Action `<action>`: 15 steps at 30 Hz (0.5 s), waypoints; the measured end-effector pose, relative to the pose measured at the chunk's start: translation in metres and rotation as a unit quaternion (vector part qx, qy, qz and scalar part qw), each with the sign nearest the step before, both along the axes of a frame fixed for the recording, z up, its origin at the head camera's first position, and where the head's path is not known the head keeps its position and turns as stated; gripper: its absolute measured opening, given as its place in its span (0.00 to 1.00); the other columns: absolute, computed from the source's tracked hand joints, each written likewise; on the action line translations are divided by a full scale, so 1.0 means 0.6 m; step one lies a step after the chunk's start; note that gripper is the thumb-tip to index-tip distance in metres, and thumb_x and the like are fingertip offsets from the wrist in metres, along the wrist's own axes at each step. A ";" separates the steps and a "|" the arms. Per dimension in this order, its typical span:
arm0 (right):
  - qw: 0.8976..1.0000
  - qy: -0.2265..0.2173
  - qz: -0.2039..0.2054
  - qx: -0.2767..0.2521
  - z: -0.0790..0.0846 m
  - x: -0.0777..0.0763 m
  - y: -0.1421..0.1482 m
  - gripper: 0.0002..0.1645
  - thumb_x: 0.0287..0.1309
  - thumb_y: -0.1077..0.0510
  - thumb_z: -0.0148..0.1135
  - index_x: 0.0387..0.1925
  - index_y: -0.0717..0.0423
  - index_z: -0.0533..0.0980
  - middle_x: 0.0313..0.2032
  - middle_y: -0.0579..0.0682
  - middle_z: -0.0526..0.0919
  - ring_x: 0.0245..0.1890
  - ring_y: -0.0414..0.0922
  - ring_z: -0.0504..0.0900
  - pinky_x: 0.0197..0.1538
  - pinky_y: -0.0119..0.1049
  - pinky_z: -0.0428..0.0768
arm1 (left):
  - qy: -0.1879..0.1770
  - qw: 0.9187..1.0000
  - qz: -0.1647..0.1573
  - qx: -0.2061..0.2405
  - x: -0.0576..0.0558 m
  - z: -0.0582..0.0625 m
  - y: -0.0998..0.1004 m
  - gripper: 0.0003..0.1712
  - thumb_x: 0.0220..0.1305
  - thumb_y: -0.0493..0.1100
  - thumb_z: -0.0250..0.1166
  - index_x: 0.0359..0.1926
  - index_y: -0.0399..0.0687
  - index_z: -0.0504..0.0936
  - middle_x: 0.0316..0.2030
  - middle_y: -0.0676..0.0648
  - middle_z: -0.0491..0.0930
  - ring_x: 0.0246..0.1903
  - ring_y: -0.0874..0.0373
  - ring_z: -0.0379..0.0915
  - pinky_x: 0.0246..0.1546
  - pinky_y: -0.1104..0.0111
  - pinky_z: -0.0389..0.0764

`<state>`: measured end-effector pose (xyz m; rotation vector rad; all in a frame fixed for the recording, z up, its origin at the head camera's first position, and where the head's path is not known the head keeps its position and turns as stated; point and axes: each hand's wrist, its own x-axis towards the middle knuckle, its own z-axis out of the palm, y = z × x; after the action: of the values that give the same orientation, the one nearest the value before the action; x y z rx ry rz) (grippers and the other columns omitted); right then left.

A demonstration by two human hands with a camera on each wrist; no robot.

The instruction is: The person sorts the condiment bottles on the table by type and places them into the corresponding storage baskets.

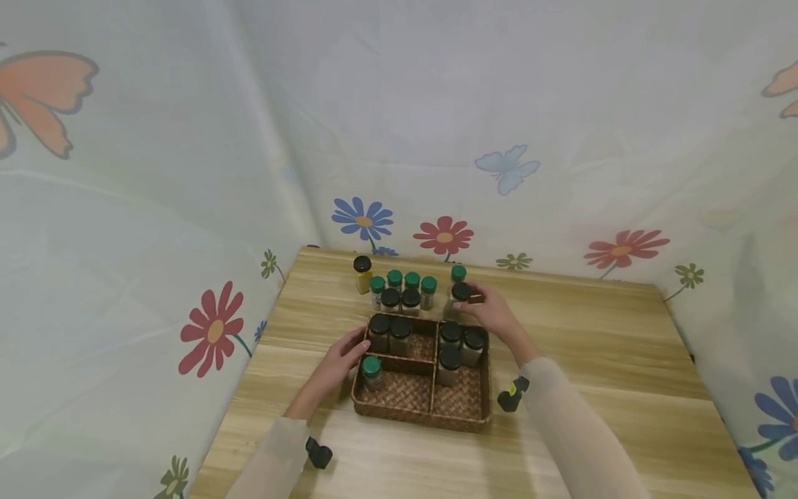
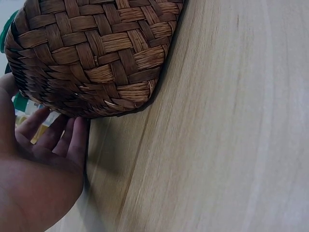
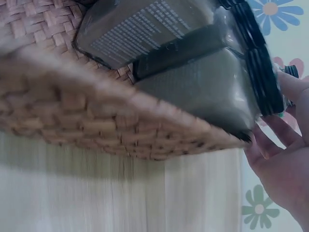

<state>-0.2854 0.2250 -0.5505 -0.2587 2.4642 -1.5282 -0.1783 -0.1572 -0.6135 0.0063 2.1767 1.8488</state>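
A brown woven basket (image 1: 399, 416) with three compartments sits on the table. At its back left corner my left hand (image 1: 339, 357) holds the rim, thumb on top and fingers against the outer wall. Behind the back right corner, my right hand (image 1: 495, 315) pinches a black-lidded spice jar (image 1: 460, 292); its lower part is partly hidden. Two black-lidded jars (image 1: 400, 335) stand in the back left compartment and a green-lidded jar (image 1: 373, 373) in the front left one. Three black-lidded jars (image 1: 449, 366) occupy the right compartment, close up in the right wrist view.
Behind the basket stand several green-lidded jars (image 1: 428, 292), two black-lidded jars (image 1: 391, 299) and a yellow jar (image 1: 364, 277) with a black lid. Another green-lidded jar (image 1: 458, 273) is just behind the right hand's jar. Flowered cloth (image 1: 561, 173) encloses the wooden table (image 1: 592, 346).
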 end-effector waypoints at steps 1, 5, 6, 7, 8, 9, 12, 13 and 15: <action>1.000 0.006 -0.002 0.000 0.003 0.002 0.004 0.40 0.67 0.48 0.75 0.73 0.57 0.71 0.64 0.61 0.80 0.66 0.61 0.77 0.64 0.58 0.81 | 0.001 1.000 0.000 -0.001 -0.001 -0.001 0.000 0.40 0.77 0.63 0.62 0.81 0.54 0.65 0.78 0.43 0.64 0.76 0.44 0.62 0.74 0.45 0.68; 0.999 0.027 -0.015 0.009 0.014 0.015 0.023 0.40 0.66 0.47 0.75 0.73 0.56 0.71 0.63 0.60 0.81 0.66 0.61 0.78 0.64 0.60 0.79 | 0.001 1.000 0.002 -0.001 -0.002 -0.005 0.000 0.40 0.77 0.64 0.62 0.81 0.54 0.65 0.78 0.43 0.65 0.76 0.44 0.62 0.73 0.45 0.69; 0.999 0.033 -0.020 0.012 0.017 0.019 0.029 0.41 0.66 0.46 0.75 0.74 0.55 0.71 0.63 0.60 0.80 0.65 0.62 0.78 0.64 0.61 0.79 | 0.003 1.000 0.002 -0.001 -0.003 -0.006 0.000 0.40 0.77 0.63 0.62 0.81 0.53 0.65 0.78 0.43 0.65 0.76 0.44 0.62 0.73 0.45 0.69; 0.999 0.038 -0.022 0.014 0.020 0.022 0.036 0.41 0.67 0.46 0.75 0.74 0.55 0.71 0.64 0.61 0.80 0.65 0.63 0.77 0.63 0.61 0.80 | 0.003 1.000 0.002 0.000 -0.003 -0.007 0.000 0.40 0.77 0.63 0.62 0.81 0.53 0.65 0.78 0.43 0.65 0.76 0.44 0.63 0.73 0.45 0.69; 0.999 0.042 -0.025 0.014 0.023 0.026 0.043 0.41 0.67 0.45 0.74 0.74 0.55 0.70 0.64 0.61 0.79 0.65 0.63 0.77 0.63 0.61 0.80 | 0.005 1.000 0.002 0.001 -0.004 -0.007 0.000 0.40 0.77 0.63 0.62 0.81 0.52 0.65 0.78 0.42 0.65 0.76 0.43 0.63 0.73 0.45 0.69; 0.998 0.045 -0.028 0.015 0.027 0.030 0.050 0.41 0.67 0.44 0.74 0.74 0.54 0.70 0.64 0.61 0.78 0.65 0.63 0.77 0.62 0.61 0.81 | 0.005 1.000 0.002 0.001 -0.005 -0.008 0.000 0.40 0.77 0.63 0.62 0.81 0.53 0.66 0.78 0.42 0.65 0.76 0.44 0.63 0.73 0.45 0.69; 0.997 0.060 -0.038 0.011 0.038 0.043 0.071 0.41 0.67 0.43 0.74 0.73 0.55 0.71 0.63 0.60 0.78 0.64 0.62 0.77 0.61 0.58 0.82 | 0.005 1.000 0.001 0.000 -0.006 -0.010 0.000 0.40 0.77 0.63 0.62 0.80 0.53 0.66 0.78 0.43 0.66 0.75 0.44 0.63 0.73 0.45 0.69; 0.997 0.064 -0.039 0.010 0.043 0.047 0.077 0.40 0.67 0.43 0.74 0.73 0.55 0.72 0.63 0.60 0.79 0.63 0.61 0.77 0.62 0.57 0.82 | 0.004 1.000 0.002 0.001 -0.006 -0.010 0.000 0.39 0.77 0.63 0.62 0.80 0.54 0.66 0.77 0.43 0.66 0.75 0.45 0.64 0.73 0.45 0.69; 0.996 0.075 -0.041 0.012 0.055 0.057 0.089 0.40 0.67 0.44 0.74 0.72 0.56 0.72 0.61 0.59 0.80 0.63 0.60 0.78 0.62 0.55 0.82 | 0.002 1.000 0.004 0.001 -0.006 -0.010 0.000 0.39 0.77 0.63 0.62 0.80 0.54 0.66 0.77 0.44 0.67 0.75 0.45 0.64 0.73 0.46 0.69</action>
<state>-0.2510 0.2782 -0.5177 -0.2810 2.6382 -1.5636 -0.1820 -0.1572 -0.6196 0.0015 2.1798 1.8570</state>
